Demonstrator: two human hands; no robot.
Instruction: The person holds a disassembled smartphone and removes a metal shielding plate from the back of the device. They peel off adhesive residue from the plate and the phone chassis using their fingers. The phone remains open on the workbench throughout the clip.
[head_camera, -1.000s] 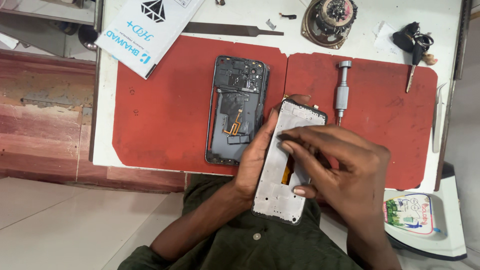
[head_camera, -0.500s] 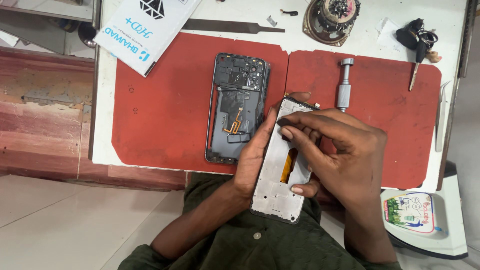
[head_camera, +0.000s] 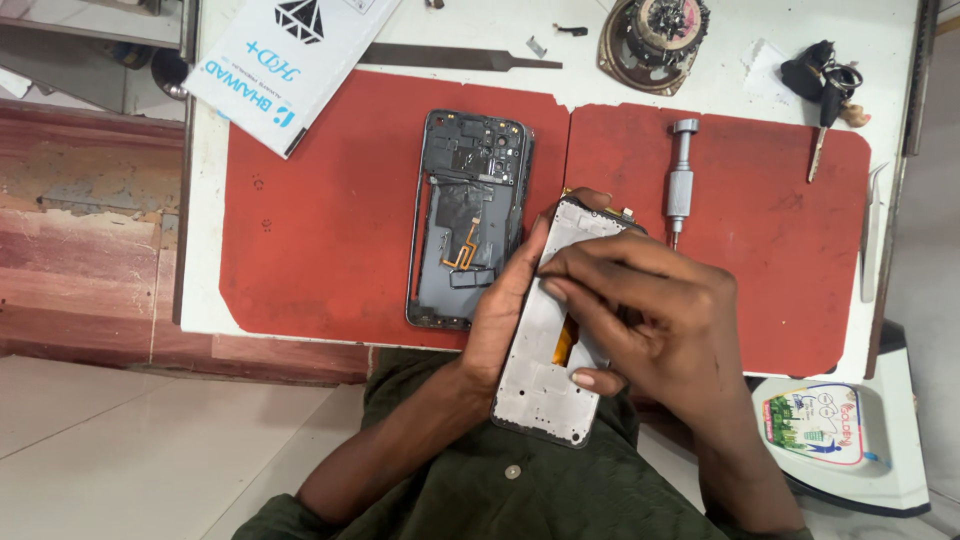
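A silver-grey phone display frame (head_camera: 545, 375) is being held tilted above the near edge of the white table (head_camera: 210, 210), its back side turned up and an orange flex strip showing near its middle. It is being gripped along its left edge by the left hand (head_camera: 505, 315), whose fingers are being curled around that side. The right hand (head_camera: 655, 320) is being laid across the frame from the right, with its fingertips (head_camera: 555, 268) being pressed together against the upper part of the frame; whether anything small is being pinched between them cannot be told.

Just to the left of the frame, a dark phone housing (head_camera: 465, 220) is lying flat on a red mat (head_camera: 320, 220), its inner parts exposed. A second red mat (head_camera: 790, 260) is lying beside the first, and a metal screwdriver (head_camera: 682, 180) is resting upright on it, near the right hand. Farther back, a flat metal file (head_camera: 455, 57), a round speaker magnet (head_camera: 655, 40) and a bunch of keys (head_camera: 825, 90) are lying on the table. A white printed box (head_camera: 285, 60) is lying at the far left corner, and tweezers (head_camera: 872, 225) are lying at the right edge.
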